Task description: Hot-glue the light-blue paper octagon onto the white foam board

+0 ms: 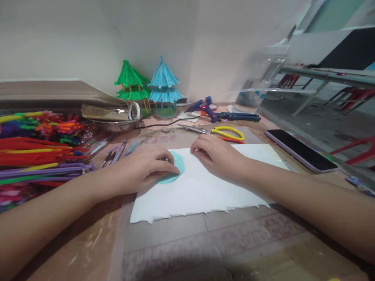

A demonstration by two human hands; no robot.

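Observation:
A white sheet point(187, 197) with a ragged front edge lies on the table. On its left part rests a light teal piece with cut corners point(179, 166). My left hand point(152, 167) lies over that piece, fingers apart, fingertips touching it and holding nothing up. My right hand point(218, 155) rests on the sheet's back part, right of the teal piece; its fingers are curled together, and whatever may be between them is hidden.
Behind the sheet lie yellow-handled scissors point(231, 132), a blue glue gun point(205, 107) and dark pliers point(240, 116). A phone point(300, 150) lies right. Colourful pipe cleaners point(38, 150) and a metal bowl point(113, 125) are left. Green point(131, 82) and blue point(164, 84) pagoda models stand behind.

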